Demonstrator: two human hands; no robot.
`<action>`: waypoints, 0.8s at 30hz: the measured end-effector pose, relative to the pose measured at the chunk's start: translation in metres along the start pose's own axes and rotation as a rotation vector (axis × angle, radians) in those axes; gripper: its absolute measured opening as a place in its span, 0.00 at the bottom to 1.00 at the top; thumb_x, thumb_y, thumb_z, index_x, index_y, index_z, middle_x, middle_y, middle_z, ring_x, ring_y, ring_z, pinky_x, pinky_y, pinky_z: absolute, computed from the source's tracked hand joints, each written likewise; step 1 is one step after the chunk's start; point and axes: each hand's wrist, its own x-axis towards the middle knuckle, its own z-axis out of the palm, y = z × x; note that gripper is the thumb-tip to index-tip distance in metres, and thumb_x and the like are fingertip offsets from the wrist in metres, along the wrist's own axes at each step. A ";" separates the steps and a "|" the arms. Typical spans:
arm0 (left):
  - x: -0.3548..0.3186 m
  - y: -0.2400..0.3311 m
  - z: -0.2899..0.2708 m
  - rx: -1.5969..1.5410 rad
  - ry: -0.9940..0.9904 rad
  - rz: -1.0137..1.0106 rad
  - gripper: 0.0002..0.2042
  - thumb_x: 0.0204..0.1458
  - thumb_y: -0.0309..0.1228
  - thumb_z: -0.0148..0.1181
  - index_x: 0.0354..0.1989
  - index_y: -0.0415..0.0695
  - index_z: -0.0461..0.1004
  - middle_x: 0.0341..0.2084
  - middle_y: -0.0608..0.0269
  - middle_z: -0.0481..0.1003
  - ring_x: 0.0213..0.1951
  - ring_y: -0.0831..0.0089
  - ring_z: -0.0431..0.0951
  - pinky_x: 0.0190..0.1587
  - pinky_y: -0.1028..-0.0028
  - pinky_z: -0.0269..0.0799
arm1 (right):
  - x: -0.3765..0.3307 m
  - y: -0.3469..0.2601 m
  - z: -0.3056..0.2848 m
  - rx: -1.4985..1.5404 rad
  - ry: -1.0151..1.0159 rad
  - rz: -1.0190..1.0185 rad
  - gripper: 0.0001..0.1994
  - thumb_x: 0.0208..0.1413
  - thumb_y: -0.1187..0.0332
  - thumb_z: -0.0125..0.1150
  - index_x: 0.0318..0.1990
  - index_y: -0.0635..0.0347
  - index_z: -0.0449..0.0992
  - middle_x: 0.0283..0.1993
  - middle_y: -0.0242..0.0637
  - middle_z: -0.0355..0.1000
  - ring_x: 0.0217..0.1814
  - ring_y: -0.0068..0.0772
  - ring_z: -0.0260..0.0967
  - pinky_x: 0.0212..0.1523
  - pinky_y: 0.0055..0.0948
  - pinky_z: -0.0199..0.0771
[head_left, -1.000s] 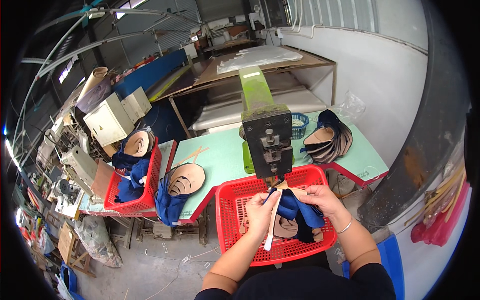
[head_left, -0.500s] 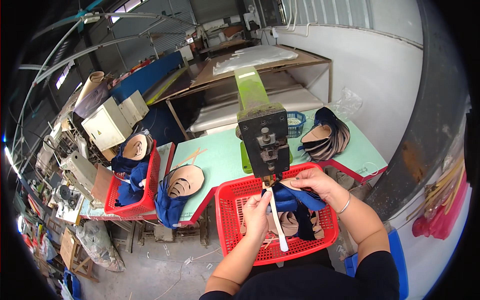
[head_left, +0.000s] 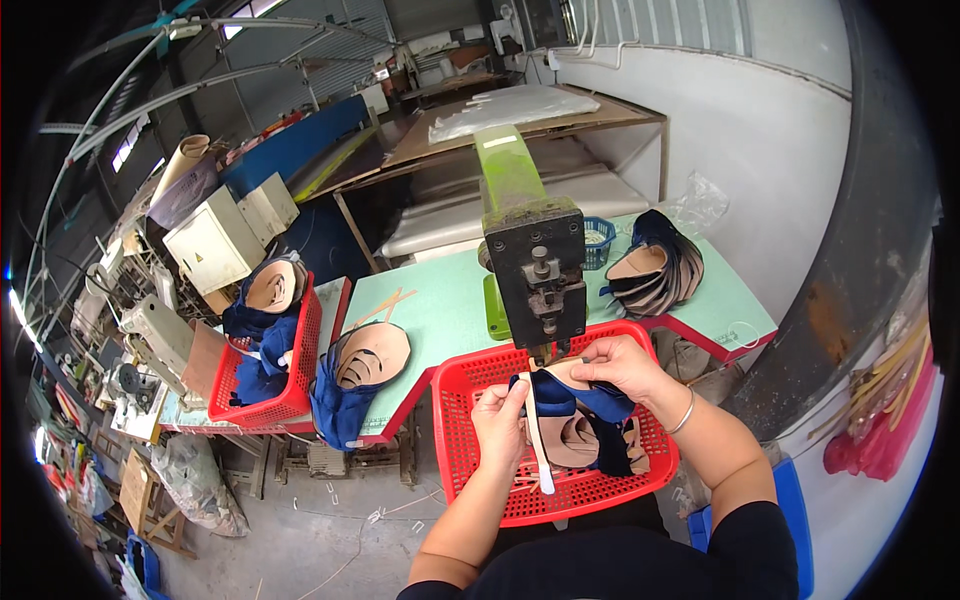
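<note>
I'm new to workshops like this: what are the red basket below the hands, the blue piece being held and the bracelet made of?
Red basket: likely plastic, fairly glossy, from its even colour and regular holes. Blue piece: probably soft, matte fabric, given its folds. Bracelet: seemingly polished metal, from its silvery shine.

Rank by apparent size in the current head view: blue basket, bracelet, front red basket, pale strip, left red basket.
1. Front red basket
2. Left red basket
3. Blue basket and pale strip: unsure which looks larger; the strip is longer but thinner
4. Bracelet
</note>
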 end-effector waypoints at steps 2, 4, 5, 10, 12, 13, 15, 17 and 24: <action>-0.002 -0.001 -0.004 -0.001 0.017 0.027 0.03 0.48 0.23 0.59 0.27 0.39 0.71 0.26 0.61 0.76 0.27 0.80 0.74 0.32 0.79 0.71 | 0.002 -0.003 0.003 -0.048 -0.003 0.014 0.11 0.44 0.70 0.67 0.33 0.69 0.74 0.29 0.39 0.74 0.30 0.21 0.71 0.29 0.18 0.70; -0.003 -0.003 -0.009 0.010 0.046 0.074 0.03 0.49 0.23 0.59 0.27 0.40 0.71 0.26 0.62 0.76 0.27 0.80 0.74 0.32 0.79 0.71 | 0.003 -0.008 0.010 -0.100 -0.006 0.007 0.13 0.43 0.70 0.68 0.33 0.69 0.73 0.28 0.38 0.74 0.28 0.20 0.70 0.28 0.18 0.70; -0.004 -0.003 -0.010 -0.008 0.078 0.076 0.03 0.49 0.23 0.58 0.26 0.40 0.70 0.26 0.62 0.76 0.27 0.80 0.74 0.31 0.80 0.70 | 0.004 -0.009 0.014 -0.125 -0.008 0.004 0.14 0.42 0.69 0.68 0.33 0.69 0.73 0.27 0.37 0.73 0.27 0.20 0.70 0.27 0.18 0.70; -0.014 -0.006 -0.019 -0.104 0.121 0.106 0.05 0.50 0.25 0.57 0.24 0.43 0.68 0.25 0.63 0.75 0.27 0.79 0.74 0.32 0.78 0.71 | 0.015 -0.002 0.028 -0.248 0.036 -0.205 0.22 0.35 0.67 0.73 0.37 0.69 0.70 0.29 0.35 0.71 0.27 0.19 0.67 0.28 0.18 0.68; -0.018 -0.009 -0.022 -0.121 0.150 0.120 0.07 0.50 0.27 0.58 0.23 0.45 0.67 0.24 0.64 0.75 0.27 0.79 0.74 0.32 0.77 0.72 | 0.012 -0.013 0.037 -0.346 0.071 -0.279 0.24 0.34 0.67 0.74 0.38 0.69 0.69 0.30 0.35 0.71 0.28 0.20 0.67 0.29 0.20 0.69; -0.019 -0.015 -0.030 -0.112 0.121 0.131 0.06 0.52 0.29 0.56 0.26 0.45 0.67 0.25 0.64 0.74 0.28 0.79 0.74 0.33 0.77 0.72 | 0.008 -0.018 0.042 -0.419 0.102 -0.287 0.24 0.33 0.66 0.74 0.36 0.69 0.69 0.30 0.36 0.71 0.27 0.21 0.67 0.29 0.21 0.69; -0.018 -0.021 -0.033 -0.158 0.137 0.205 0.05 0.54 0.29 0.54 0.29 0.45 0.66 0.27 0.64 0.74 0.29 0.79 0.74 0.33 0.77 0.72 | 0.002 -0.026 0.048 -0.563 0.171 -0.301 0.23 0.32 0.66 0.75 0.34 0.68 0.69 0.28 0.36 0.71 0.27 0.22 0.68 0.29 0.22 0.69; -0.024 -0.018 -0.039 -0.217 0.060 0.232 0.01 0.55 0.23 0.50 0.34 0.42 0.66 0.32 0.61 0.73 0.32 0.75 0.74 0.37 0.77 0.72 | 0.001 -0.010 0.046 -0.589 0.204 -0.268 0.22 0.33 0.66 0.74 0.32 0.66 0.67 0.27 0.37 0.71 0.27 0.22 0.69 0.29 0.23 0.70; -0.026 0.021 -0.075 0.828 -0.155 0.663 0.04 0.45 0.19 0.58 0.31 0.36 0.72 0.26 0.58 0.74 0.34 0.70 0.73 0.40 0.74 0.69 | -0.026 0.072 0.049 -0.672 -0.116 -0.575 0.35 0.41 0.69 0.67 0.58 0.65 0.56 0.52 0.39 0.66 0.51 0.31 0.66 0.57 0.31 0.58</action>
